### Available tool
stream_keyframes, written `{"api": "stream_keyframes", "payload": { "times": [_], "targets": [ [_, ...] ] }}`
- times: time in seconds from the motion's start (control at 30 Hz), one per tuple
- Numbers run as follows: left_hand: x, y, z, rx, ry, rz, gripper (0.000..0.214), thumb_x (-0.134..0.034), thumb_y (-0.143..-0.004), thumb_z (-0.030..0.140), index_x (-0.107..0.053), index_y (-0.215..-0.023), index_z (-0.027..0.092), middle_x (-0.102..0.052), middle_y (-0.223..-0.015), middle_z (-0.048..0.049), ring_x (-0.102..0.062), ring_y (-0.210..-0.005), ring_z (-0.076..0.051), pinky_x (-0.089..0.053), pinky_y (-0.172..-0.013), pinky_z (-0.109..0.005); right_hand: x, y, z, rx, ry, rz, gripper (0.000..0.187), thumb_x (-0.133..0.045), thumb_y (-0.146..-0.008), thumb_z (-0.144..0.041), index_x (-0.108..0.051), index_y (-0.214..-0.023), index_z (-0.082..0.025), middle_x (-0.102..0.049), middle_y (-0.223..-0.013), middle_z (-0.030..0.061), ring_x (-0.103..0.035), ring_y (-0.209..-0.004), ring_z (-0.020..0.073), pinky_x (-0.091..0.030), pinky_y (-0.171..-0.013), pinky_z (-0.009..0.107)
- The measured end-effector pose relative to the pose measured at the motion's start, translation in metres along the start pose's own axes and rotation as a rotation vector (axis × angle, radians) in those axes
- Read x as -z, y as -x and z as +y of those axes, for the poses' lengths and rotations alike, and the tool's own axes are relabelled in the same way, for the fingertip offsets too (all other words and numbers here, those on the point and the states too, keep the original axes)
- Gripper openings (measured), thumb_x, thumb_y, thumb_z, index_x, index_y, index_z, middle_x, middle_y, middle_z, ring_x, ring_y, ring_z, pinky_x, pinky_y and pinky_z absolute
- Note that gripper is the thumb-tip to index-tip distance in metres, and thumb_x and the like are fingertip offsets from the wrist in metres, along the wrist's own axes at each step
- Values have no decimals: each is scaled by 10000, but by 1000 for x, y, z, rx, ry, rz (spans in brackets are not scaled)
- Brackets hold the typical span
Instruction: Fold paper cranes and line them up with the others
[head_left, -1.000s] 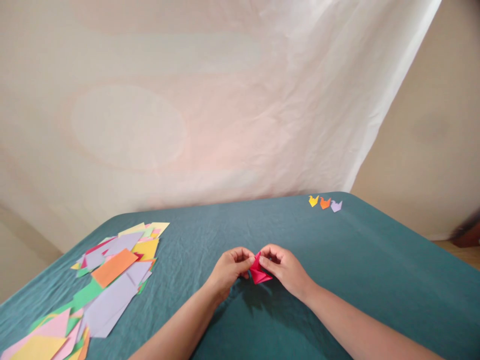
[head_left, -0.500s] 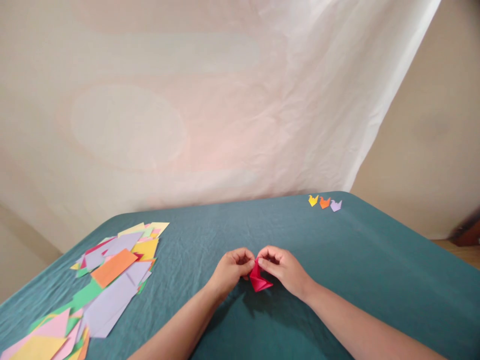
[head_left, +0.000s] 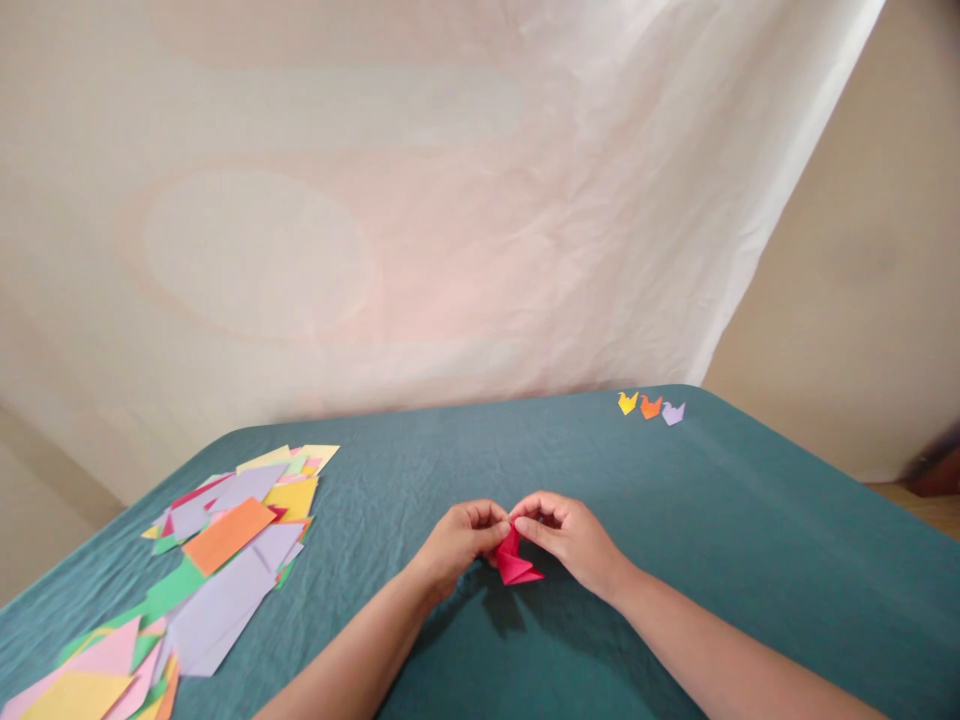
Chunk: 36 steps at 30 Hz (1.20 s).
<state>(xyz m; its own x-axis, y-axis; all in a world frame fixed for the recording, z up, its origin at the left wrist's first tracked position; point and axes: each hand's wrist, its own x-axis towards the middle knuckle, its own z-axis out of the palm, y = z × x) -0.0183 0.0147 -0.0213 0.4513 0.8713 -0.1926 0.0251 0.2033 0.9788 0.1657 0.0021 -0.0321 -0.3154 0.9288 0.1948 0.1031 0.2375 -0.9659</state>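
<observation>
Pinching pointed, folded red paper (head_left: 516,570) between both hands (head_left: 466,540) (head_left: 559,528).

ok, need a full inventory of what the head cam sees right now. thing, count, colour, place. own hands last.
Folded paper piece: 1, pinkish red, between the two hands
Small folded bird-like shapes: 3, yellow, orange, lilac, in a row at the far right of the table
Paper sheets: many, overlapping, not countable; lilac, orange, yellow, green, pink, red; left side
Tablecloth: 1, dark teal, over the table
Hanging cloth: 1, off-white to pinkish, behind the table
Wall: beige, right
Unclear object: 1, reddish brown, right edge
Floor: brown strip, right edge
Left hand: 1, pinching the folded paper piece
Right hand: 1, pinching its top
</observation>
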Motion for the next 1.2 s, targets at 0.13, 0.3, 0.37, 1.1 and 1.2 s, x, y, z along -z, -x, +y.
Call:
{"api": "stream_keyframes", "payload": {
  "times": [0.13, 0.3, 0.37, 1.1, 1.2],
  "targets": [
    [1, -2, -2, -3, -35, 11, 319, -722, -678, 412, -621, -742, 117, -589, -599, -9, -519, -503, -91, -406, -528, -207, 0, -1, 3, -15, 20, 18, 214, -603, -810, -376, -669, -862, -179, -672, -775, 21, -595, -709, 158, -455, -662, 259],
    [0, -4, -2, -60, -65, 47, 299, -724, -680, 382, -584, -787, 140, -578, -633, 4, -538, -545, -109, -437, -539, -224, 0, -2, 7, -33, 32, 51, 210, -598, -811, -366, -671, -851, -174, -677, -779, 28, -599, -712, 164, -456, -666, 265],
    [-1, -3, 2, -124, -59, 64, 293, -718, -691, 384, -552, -784, 160, -556, -645, 19, -531, -568, -108, -443, -541, -219, 1, -4, 9, -46, 35, 82, 209, -595, -811, -366, -668, -845, -173, -675, -777, 29, -599, -716, 168, -456, -669, 269],
    [-8, 0, -2, -242, -184, 102, 200, -631, -783, 346, -589, -799, 151, -625, -697, -31, -576, -611, -135, -448, -601, -242, 0, -5, 11, -92, -118, 154, 167, -596, -811, -338, -631, -826, -176, -636, -717, 9, -563, -645, 138, -420, -595, 241],
    [-9, -3, -5, -240, -128, 122, 216, -651, -763, 351, -564, -786, 154, -614, -671, -16, -581, -582, -132, -461, -584, -244, -1, -5, 9, -97, -238, 117, 182, -573, -830, -336, -632, -901, -178, -638, -753, 16, -558, -651, 135, -418, -586, 239]
  ]
}}
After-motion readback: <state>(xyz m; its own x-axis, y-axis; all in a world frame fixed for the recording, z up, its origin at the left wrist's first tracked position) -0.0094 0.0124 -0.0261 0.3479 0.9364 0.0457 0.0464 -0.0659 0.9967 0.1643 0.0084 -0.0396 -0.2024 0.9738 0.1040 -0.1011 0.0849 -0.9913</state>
